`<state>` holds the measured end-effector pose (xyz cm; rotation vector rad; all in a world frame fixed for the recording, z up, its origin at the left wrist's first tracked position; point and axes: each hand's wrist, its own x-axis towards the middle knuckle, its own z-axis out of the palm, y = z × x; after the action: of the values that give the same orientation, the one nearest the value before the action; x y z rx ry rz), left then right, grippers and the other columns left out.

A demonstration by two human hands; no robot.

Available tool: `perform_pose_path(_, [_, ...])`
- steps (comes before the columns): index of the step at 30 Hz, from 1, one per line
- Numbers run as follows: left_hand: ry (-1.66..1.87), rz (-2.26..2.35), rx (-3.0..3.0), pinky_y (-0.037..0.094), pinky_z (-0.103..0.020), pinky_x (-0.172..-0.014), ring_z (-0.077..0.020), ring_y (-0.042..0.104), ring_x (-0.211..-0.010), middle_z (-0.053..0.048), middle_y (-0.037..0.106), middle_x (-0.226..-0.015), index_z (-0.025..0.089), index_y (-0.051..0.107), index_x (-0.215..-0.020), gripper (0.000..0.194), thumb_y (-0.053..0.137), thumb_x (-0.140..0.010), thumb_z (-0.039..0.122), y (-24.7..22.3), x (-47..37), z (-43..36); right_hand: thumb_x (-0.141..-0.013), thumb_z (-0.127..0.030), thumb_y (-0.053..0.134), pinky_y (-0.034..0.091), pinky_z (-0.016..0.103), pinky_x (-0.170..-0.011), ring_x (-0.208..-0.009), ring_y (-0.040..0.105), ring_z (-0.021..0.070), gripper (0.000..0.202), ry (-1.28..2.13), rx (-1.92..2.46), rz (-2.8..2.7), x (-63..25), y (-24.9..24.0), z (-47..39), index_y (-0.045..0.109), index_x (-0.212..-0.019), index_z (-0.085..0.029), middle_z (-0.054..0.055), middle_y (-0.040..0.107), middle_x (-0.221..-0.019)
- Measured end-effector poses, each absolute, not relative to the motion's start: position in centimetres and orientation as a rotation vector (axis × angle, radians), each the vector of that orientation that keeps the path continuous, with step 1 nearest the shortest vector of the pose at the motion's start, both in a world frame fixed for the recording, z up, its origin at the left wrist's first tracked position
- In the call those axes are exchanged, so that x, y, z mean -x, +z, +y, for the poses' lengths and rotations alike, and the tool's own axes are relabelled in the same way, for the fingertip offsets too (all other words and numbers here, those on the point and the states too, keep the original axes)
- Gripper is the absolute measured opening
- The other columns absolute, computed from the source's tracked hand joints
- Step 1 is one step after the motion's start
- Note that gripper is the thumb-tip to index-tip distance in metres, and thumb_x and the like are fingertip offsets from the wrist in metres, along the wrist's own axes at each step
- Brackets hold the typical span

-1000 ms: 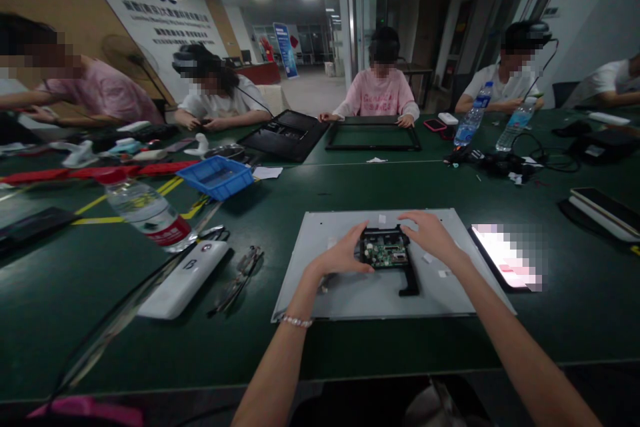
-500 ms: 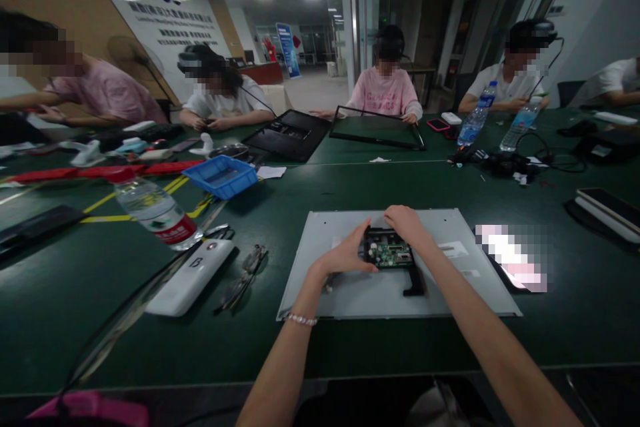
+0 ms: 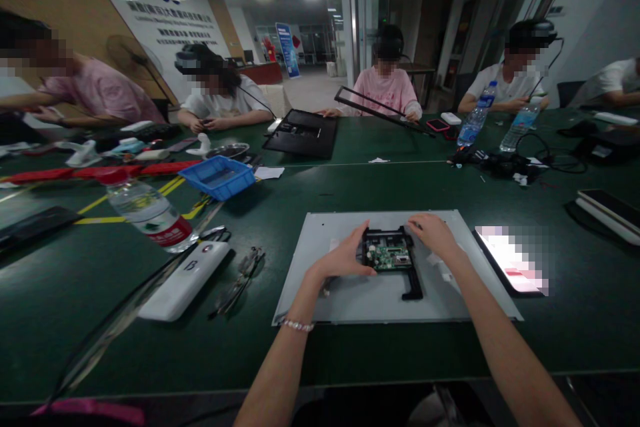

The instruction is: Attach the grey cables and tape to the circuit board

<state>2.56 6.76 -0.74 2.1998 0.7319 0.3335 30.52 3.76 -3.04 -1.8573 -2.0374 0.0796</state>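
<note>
A black plastic frame [image 3: 413, 280] with a green circuit board [image 3: 387, 255] in it lies on a light grey panel [image 3: 320, 300] in front of me. My left hand [image 3: 347, 257] grips the left side of the frame, thumb near the lower edge and fingers toward the upper corner. At the frame's upper right corner is my right hand [image 3: 430, 233], its fingers bent and pressed together; what they hold, if anything, is too small to make out.
Left of the panel lie glasses [image 3: 239, 283], a white power bank [image 3: 185, 283], a water bottle [image 3: 155, 220] and a blue tray [image 3: 220, 178]. A phone [image 3: 510, 260] lies right. Across the table, a person holds a thin black frame [image 3: 380, 110].
My right hand has moved right, from the frame's top edge to its upper right corner. My left hand stays at the left side. Across the table, the thin black frame has tilted and the black panel has shifted.
</note>
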Motion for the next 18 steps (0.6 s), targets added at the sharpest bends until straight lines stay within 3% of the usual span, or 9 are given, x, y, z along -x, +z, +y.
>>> perform_pose_path(7, [0.314, 0.726, -2.198, 0.012, -0.049, -0.113, -0.0324, 0.012, -0.138, -0.013, 0.007, -0.152, 0.021, -0.003, -0.145, 0.117, 0.075, -0.060, 0.041, -0.2, -2.7, 6.6, -0.085, -0.031, 0.052, 0.043, 0.032, -0.087, -0.101, 0.059, 0.0202, 0.024, 0.154, 1.668, -2.056, -32.7, -4.0, 4.1, 0.065, -0.102, -0.021, 0.006, 0.066, -0.109])
perform_pose_path(18, [0.300, 0.720, -2.218, 0.012, -0.045, -0.114, -0.0312, 0.014, -0.138, -0.015, 0.009, -0.152, 0.017, 0.000, -0.146, 0.116, 0.076, -0.059, 0.039, -0.3, -2.8, 6.8, -0.087, -0.022, 0.047, 0.043, 0.029, -0.084, -0.098, 0.060, 0.0192, 0.022, 0.083, 1.767, -2.112, -31.8, -3.7, 4.1, 0.067, -0.096, -0.022, 0.006, 0.068, -0.104])
